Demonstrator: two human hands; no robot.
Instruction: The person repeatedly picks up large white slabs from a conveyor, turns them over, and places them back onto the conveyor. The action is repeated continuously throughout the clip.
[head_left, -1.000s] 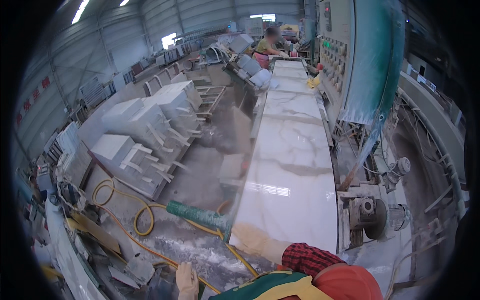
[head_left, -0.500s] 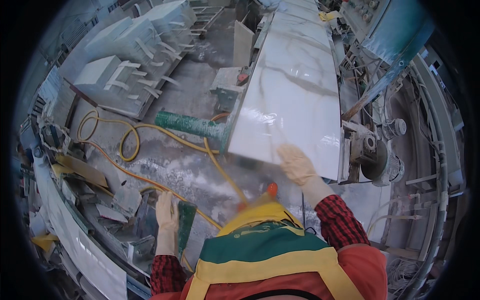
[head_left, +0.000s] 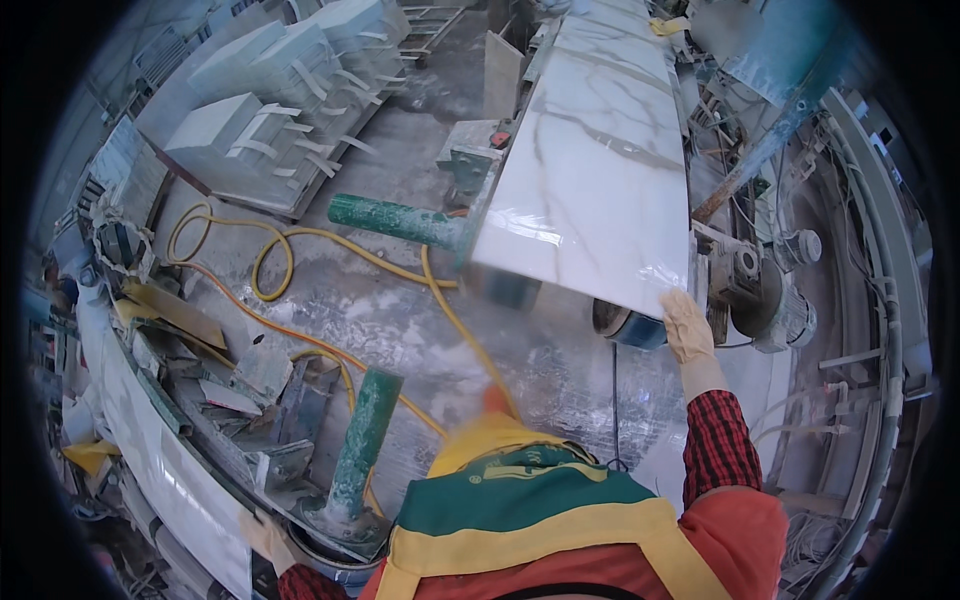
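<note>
- One white veined slab [head_left: 590, 220], lying flat ahead, just above a blue end roller [head_left: 640, 331].
- With the right hand [head_left: 690, 328], touches the slab's near right corner; cannot tell whether grasping it.
- Low beside the other white slab [head_left: 190, 500], has the left hand [head_left: 265, 538], blurred; cannot tell whether clenched or loose.
- Between the hands, a green cylinder [head_left: 362, 440] and a yellow hose [head_left: 460, 330].

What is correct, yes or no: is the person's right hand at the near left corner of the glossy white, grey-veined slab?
No, the right hand is at the near right corner of this glossy white slab.
</note>
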